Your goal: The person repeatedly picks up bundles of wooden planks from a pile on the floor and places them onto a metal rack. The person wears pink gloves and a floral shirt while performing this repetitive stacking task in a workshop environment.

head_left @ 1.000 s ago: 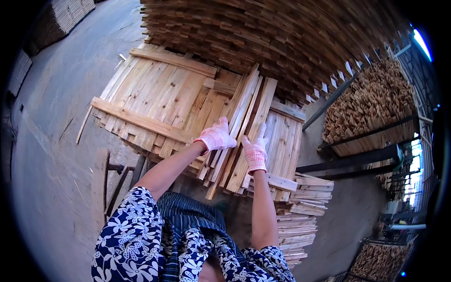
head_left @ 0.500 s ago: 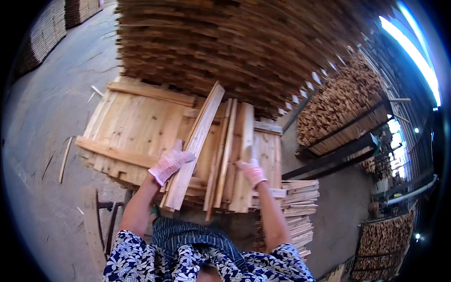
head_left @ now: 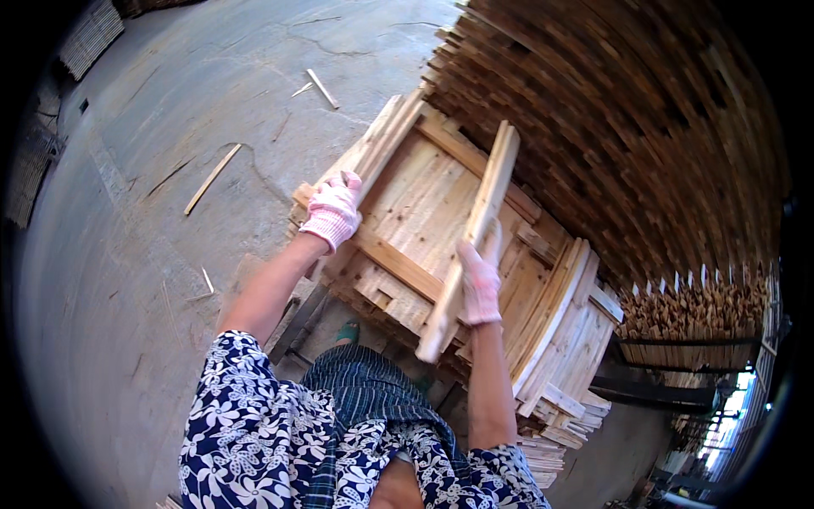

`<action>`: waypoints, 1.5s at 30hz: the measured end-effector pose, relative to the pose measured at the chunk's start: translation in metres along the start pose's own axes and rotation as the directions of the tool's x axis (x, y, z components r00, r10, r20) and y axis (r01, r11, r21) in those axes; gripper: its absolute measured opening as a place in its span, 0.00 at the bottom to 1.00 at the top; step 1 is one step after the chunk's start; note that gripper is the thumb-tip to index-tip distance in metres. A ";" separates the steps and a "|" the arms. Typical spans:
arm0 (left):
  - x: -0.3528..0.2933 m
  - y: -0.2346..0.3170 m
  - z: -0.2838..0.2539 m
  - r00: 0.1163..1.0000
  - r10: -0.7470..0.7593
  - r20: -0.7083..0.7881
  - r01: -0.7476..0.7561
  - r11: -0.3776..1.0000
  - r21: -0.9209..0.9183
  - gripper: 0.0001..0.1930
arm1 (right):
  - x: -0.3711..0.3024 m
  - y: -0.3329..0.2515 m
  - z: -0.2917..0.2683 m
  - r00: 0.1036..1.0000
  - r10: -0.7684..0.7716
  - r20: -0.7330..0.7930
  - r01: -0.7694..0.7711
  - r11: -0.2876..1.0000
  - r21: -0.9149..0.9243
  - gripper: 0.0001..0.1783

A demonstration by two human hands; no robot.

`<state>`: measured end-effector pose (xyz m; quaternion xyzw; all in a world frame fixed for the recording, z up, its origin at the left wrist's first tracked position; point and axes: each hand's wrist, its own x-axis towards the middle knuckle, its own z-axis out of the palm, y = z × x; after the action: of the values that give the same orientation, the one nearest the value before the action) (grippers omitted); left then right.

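Observation:
My left hand, in a pink and white knitted glove, is closed round the near part of several narrow wooden boards. These lie along the left side of a waist-high stack of wooden panels. My right hand, gloved alike, grips another long board by its near half. That board slants over the middle of the stack, its near end sticking out toward me and slightly blurred. Crosswise battens lie on the panels. More loose boards rest to the right of my right hand.
A tall wall of stacked timber rises behind the panels. Short pieces are piled at the lower right, and a rack of sticks stands farther right. Wood scraps litter the concrete floor on the left.
The view has swung to the left. My left hand has carried boards to the stack's left side. My right hand, earlier at the loose boards, has lifted a board and brought it over the middle.

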<state>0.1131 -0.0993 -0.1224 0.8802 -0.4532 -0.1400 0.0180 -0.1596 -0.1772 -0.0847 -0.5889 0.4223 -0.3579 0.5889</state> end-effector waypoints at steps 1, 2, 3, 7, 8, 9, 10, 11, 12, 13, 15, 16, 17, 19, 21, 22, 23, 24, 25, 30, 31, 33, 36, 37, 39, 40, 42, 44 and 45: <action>-0.004 -0.001 -0.010 0.999 0.035 0.014 -0.035 0.999 -0.031 0.40 | 0.019 0.013 0.025 1.000 0.016 0.021 -0.018 0.996 0.088 0.48; -0.008 -0.003 -0.017 0.997 0.071 0.036 -0.068 0.996 -0.062 0.39 | 0.034 0.018 0.053 0.995 0.101 0.007 -0.100 0.981 0.168 0.49; -0.012 0.005 -0.029 0.989 0.128 0.069 -0.118 0.984 -0.135 0.37 | 0.056 0.059 0.057 0.999 0.048 -0.003 -0.047 0.996 0.070 0.49; -0.006 0.002 0.004 0.975 0.220 0.027 -0.208 0.950 -0.231 0.34 | 0.075 0.090 0.119 0.988 0.079 -0.131 -0.143 0.776 -0.615 0.46; -0.001 -0.009 0.027 0.959 0.272 -0.075 -0.282 0.921 -0.267 0.34 | 0.073 0.090 0.126 0.986 0.092 -0.141 -0.158 0.786 -0.598 0.43; 0.005 -0.023 0.050 0.927 0.324 -0.188 -0.368 0.881 -0.298 0.34 | 0.073 0.087 0.130 0.983 0.093 -0.158 -0.169 0.794 -0.583 0.40; 0.012 -0.024 0.059 0.888 0.382 -0.255 -0.451 0.827 -0.335 0.34 | 0.077 0.105 0.126 0.995 -0.003 -0.104 -0.068 0.738 -0.672 0.38; 0.018 -0.027 0.066 0.844 0.428 -0.323 -0.528 0.771 -0.357 0.34 | 0.080 0.142 0.145 0.983 -0.160 0.088 0.160 0.527 -0.835 0.37; 0.023 -0.026 0.061 0.843 0.449 -0.297 -0.538 0.724 -0.431 0.34 | 0.086 0.180 0.161 0.925 -0.267 0.270 0.335 0.240 -0.911 0.35; 0.027 -0.029 0.057 0.846 0.459 -0.271 -0.532 0.681 -0.504 0.34 | 0.094 0.203 0.176 0.885 -0.306 0.351 0.412 0.162 -0.897 0.33; 0.022 -0.039 0.040 0.889 0.418 -0.188 -0.444 0.684 -0.578 0.34 | 0.095 0.170 0.176 0.979 -0.088 0.183 0.181 0.784 -0.594 0.36; 0.014 -0.051 0.041 0.910 0.367 -0.191 -0.409 0.730 -0.548 0.35 | 0.080 0.107 0.170 0.936 0.175 0.305 -0.008 0.878 -0.479 0.35; 0.016 -0.037 0.051 0.903 0.376 -0.210 -0.428 0.728 -0.536 0.34 | 0.087 0.108 0.127 0.878 0.024 0.478 0.201 0.888 -0.414 0.40; 0.028 -0.049 0.051 0.887 0.370 -0.275 -0.461 0.709 -0.533 0.32 | 0.078 0.043 0.074 0.868 0.180 0.464 0.196 0.733 -0.651 0.38; 0.024 -0.030 0.036 0.919 0.296 -0.259 -0.382 0.828 -0.410 0.32 | 0.067 0.037 -0.025 0.969 -0.111 0.223 0.246 0.567 -0.786 0.34; 0.015 -0.016 0.025 0.926 0.268 -0.264 -0.356 0.853 -0.382 0.32 | 0.058 0.032 -0.082 0.979 -0.197 0.052 0.129 0.402 -0.907 0.32; 0.003 -0.008 0.013 0.937 0.223 -0.269 -0.312 0.881 -0.355 0.31 | 0.052 0.028 -0.133 0.957 -0.273 -0.098 -0.022 0.270 -0.963 0.31; -0.022 0.006 0.004 0.937 0.195 -0.288 -0.290 0.897 -0.335 0.31 | 0.024 0.007 -0.178 0.956 -0.088 -0.279 -0.223 0.396 -0.891 0.34; -0.041 0.029 0.000 0.932 0.206 -0.299 -0.301 0.899 -0.318 0.31 | 0.006 0.019 -0.203 0.921 0.016 -0.389 -0.358 0.428 -0.830 0.35; -0.095 0.178 0.091 0.930 0.350 -0.114 -0.233 0.320 -0.918 0.32 | -0.059 0.093 -0.316 0.710 0.149 -0.688 -0.656 0.497 -0.568 0.42; -0.105 0.218 0.103 0.912 0.410 -0.025 -0.101 0.164 -0.981 0.33 | -0.056 0.103 -0.308 0.724 0.108 -0.682 -0.622 0.529 -0.577 0.43; -0.121 0.305 0.109 0.865 0.483 0.136 -0.066 0.379 -0.923 0.36 | -0.058 0.095 -0.305 0.724 0.176 -0.667 -0.615 0.602 -0.509 0.44; -0.117 0.370 0.165 0.914 0.400 0.060 -0.136 0.443 -0.886 0.41 | -0.046 0.069 -0.292 0.750 0.285 -0.596 -0.613 0.639 -0.466 0.47; -0.118 0.376 0.173 0.890 0.450 0.077 -0.110 0.374 -0.921 0.43 | -0.051 0.069 -0.303 0.728 0.343 -0.594 -0.641 0.647 -0.412 0.49; -0.130 0.387 0.162 0.852 0.486 0.195 -0.028 0.414 -0.910 0.45 | -0.059 0.061 -0.311 0.696 0.389 -0.604 -0.692 0.589 -0.417 0.51; -0.137 0.387 0.137 0.842 0.460 0.282 0.009 0.511 -0.860 0.45 | -0.057 0.050 -0.306 0.695 0.408 -0.592 -0.702 0.563 -0.436 0.51; -0.128 0.392 0.161 0.883 0.462 0.083 -0.205 0.538 -0.817 0.43 | -0.054 0.050 -0.310 0.737 0.379 -0.559 -0.658 0.592 -0.466 0.52; -0.121 0.385 0.154 0.881 0.465 -0.086 -0.372 0.570 -0.733 0.40 | -0.051 0.053 -0.304 0.794 0.313 -0.522 -0.586 0.623 -0.518 0.51; -0.125 0.381 0.140 0.875 0.473 -0.101 -0.377 0.534 -0.757 0.40 | -0.048 0.063 -0.301 0.785 0.232 -0.574 -0.580 0.602 -0.550 0.48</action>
<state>-0.2942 -0.2099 -0.1677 0.6434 -0.5529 -0.3578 0.3902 -0.4592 -0.2474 -0.1285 -0.5521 0.7742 -0.1460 0.2730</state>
